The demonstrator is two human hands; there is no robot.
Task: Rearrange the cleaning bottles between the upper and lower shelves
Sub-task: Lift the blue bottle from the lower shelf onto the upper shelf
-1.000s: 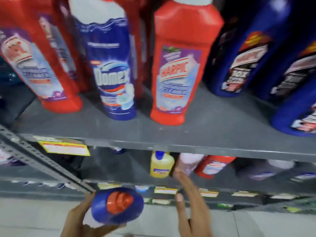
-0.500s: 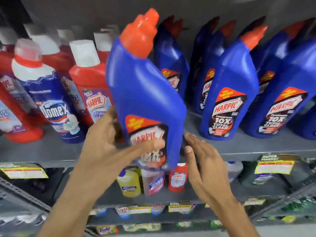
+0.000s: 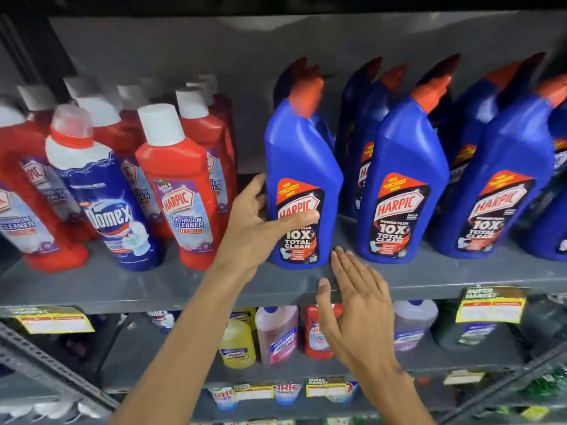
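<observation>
Blue Harpic bottle upright on upper shelf, right of red Harpic bathroom cleaner. Left hand wrapped round its lower body. Right hand spread flat, empty, just below bottle's base.

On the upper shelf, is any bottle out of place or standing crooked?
Yes: one Domex bottle, blue and white, stands alone in the front row of red Harpic bathroom cleaner bottles. It looks misplaced among them. The blue Harpic bottle gripped by the left hand stands upright on the upper shelf.
</observation>
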